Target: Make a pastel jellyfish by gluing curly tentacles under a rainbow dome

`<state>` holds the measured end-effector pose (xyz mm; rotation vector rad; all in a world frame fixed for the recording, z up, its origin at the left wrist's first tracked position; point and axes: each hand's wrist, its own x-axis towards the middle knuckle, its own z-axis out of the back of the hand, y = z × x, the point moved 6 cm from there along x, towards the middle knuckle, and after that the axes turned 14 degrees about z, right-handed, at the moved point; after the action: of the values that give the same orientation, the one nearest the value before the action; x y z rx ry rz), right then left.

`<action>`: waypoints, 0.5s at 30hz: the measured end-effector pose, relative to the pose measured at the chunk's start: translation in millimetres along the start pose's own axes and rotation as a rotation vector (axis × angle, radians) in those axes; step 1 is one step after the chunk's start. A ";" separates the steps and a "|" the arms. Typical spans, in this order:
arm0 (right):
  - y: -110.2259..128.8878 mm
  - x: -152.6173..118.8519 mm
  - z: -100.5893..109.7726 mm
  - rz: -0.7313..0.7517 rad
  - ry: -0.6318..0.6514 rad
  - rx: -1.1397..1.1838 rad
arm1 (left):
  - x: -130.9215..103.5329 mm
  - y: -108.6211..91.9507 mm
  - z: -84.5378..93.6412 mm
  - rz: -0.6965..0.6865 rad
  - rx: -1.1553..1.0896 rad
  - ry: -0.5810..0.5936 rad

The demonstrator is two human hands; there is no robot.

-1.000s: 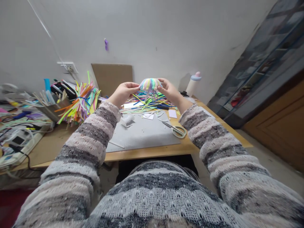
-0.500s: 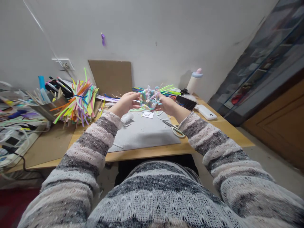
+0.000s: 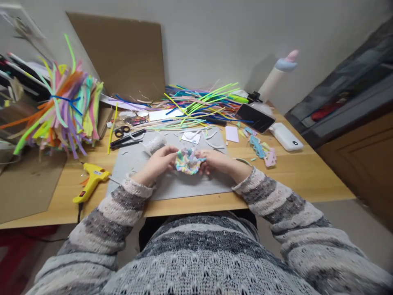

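Observation:
A pastel ruffled craft piece [image 3: 188,162] in yellow, blue, pink and lilac is held low over the grey mat [image 3: 181,186]. My left hand [image 3: 162,162] grips its left edge between thumb and fingers. On the opposite edge my right hand [image 3: 213,161] pinches it, with the fingers curled beneath. A crumpled clear wrapper [image 3: 154,143] lies just behind my left hand. White and pale green scraps and a small white card [image 3: 190,137] lie on the mat behind the piece. Scissors are mostly hidden by my right wrist.
A yellow glue gun [image 3: 92,180] and a bundle of coloured pipe cleaners [image 3: 69,104] are on the left. Loose pipe cleaners [image 3: 202,102] lie along the back. Right are a black phone [image 3: 255,118], a white power bank [image 3: 286,137] and pastel pieces [image 3: 258,146].
Both hands have come down toward the mat with the ruffled piece, which was raised before. The view has tilted down, showing more of the table, including the glue gun.

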<state>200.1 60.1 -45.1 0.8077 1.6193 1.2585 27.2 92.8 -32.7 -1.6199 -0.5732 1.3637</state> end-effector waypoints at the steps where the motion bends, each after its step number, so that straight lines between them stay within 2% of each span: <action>1: -3.0 0.5 0.7 -0.004 -0.002 -0.014 | 0.6 3.2 2.4 -0.004 0.014 -0.012; 3: -8.3 -0.2 6.3 0.001 -0.034 -0.048 | 0.3 8.4 6.5 -0.013 0.035 -0.035; 5: -6.6 -4.8 21.3 0.085 -0.168 -0.177 | -2.4 9.0 9.5 -0.066 0.092 -0.073; 7: 10.2 -17.0 37.8 0.316 -0.352 -0.401 | -7.0 4.6 10.7 -0.173 0.195 -0.121; 9: 33.3 -35.2 40.9 0.581 -0.444 -0.660 | -11.3 0.5 9.1 -0.271 0.295 -0.140; 10: 40.8 -41.5 35.3 0.661 -0.391 -0.756 | -12.6 0.1 7.7 -0.296 0.329 -0.134; 11: 44.1 -44.5 24.3 0.700 -0.239 -0.839 | -13.4 0.6 6.0 -0.306 0.357 -0.122; 13: 40.9 -48.3 -0.1 0.682 0.094 -1.007 | -15.0 3.0 3.5 -0.298 0.405 -0.113; 15: 35.3 -50.8 -13.3 0.619 0.219 -1.145 | -18.0 4.6 1.6 -0.278 0.457 -0.123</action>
<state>205.9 19.4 3.1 0.4075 0.5226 2.4055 19.8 76.6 -27.3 -1.0540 -0.4929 1.2778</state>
